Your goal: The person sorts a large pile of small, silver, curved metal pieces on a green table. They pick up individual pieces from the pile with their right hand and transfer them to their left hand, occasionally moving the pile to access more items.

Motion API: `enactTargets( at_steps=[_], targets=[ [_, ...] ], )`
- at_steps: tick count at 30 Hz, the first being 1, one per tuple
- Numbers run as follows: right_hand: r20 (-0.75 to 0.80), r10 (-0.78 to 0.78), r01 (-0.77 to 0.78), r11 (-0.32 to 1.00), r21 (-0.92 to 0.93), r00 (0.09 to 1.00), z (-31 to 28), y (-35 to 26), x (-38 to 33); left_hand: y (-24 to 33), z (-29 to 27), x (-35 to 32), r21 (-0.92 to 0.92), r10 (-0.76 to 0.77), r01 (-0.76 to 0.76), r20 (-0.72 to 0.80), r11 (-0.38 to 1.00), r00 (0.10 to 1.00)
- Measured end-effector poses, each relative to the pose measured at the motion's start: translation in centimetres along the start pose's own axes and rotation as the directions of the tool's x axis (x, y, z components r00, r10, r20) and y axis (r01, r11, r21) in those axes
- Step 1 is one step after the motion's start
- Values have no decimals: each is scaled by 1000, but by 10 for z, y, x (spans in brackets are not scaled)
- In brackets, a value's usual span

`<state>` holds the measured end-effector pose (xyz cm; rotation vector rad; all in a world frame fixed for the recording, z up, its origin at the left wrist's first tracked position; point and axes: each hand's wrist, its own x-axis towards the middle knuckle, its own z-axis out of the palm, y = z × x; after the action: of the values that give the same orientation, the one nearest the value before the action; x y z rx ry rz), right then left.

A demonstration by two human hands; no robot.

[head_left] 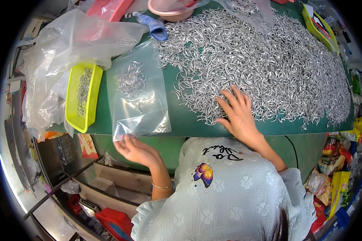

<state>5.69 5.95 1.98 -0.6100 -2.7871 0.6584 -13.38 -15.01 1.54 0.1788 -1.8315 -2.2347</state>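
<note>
A large heap of small silver curved metal pieces (269,68) covers much of the green tabletop. My right hand (239,116) rests on the heap's near edge with its fingers spread, holding nothing. To the left lies a clear plastic bag (149,114) with a small cluster of the same curved pieces (131,80) inside. At the table's front edge my left hand (134,149) pinches the bag's near left corner, palm turned partly up. Beside the bag stands a yellow-green plastic basket (93,100) holding more curved pieces.
Large translucent plastic sheets (68,44) lie at the far left. A blue cloth sleeve (151,25) and a pink basin (171,15) sit at the back. Another yellow-green basket (319,30) stands far right. Below the table are an open drawer (116,178) and colourful packets (332,176).
</note>
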Motion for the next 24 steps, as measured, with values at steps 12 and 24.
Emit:
enactTargets(
  at_steps=[12,24],
  targets=[
    [-354,188,-170,982,80,916,-11,26,-22,-9,72,-88,-22,71,-675,997,737,44],
    [-263,121,-161,977,-137,957,-29,57,-1,-24,78,-64,65,-34,-819,998,570,55]
  ],
)
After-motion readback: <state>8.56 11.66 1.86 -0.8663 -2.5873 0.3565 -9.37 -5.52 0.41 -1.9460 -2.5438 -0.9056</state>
